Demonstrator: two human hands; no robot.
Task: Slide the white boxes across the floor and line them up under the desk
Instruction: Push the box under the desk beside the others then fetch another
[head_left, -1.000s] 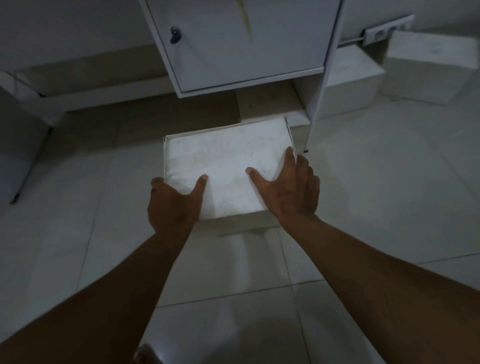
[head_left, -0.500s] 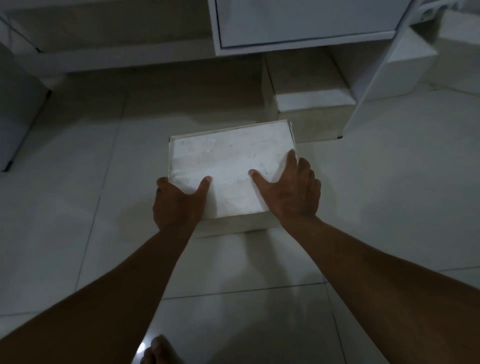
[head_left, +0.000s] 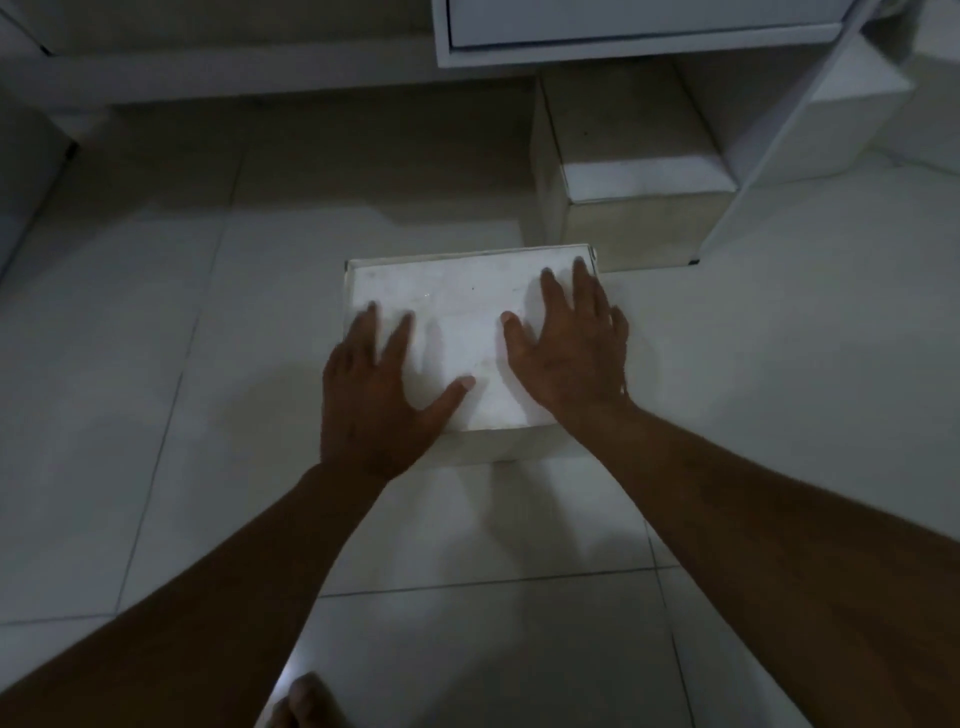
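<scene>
White box (head_left: 467, 322) sits on the floor (head_left: 156, 364), near side of the desk (head_left: 639, 31), long axis left-right, lid up. Its far right corner is just beside a 2nd box (head_left: 639, 171) under the desk. Left hand (head_left: 374, 395) and right hand (head_left: 571, 358) lie flat on the lid, fingers spread, grasping nothing. Risk: a straight push jams that corner against the 2nd box; uneven palm pressure would skew it.

Pale tiled floor (head_left: 156, 364) carries one white box (head_left: 457, 312) under both hands; another box (head_left: 639, 171) lies beyond the right hand (head_left: 571, 353).
</scene>
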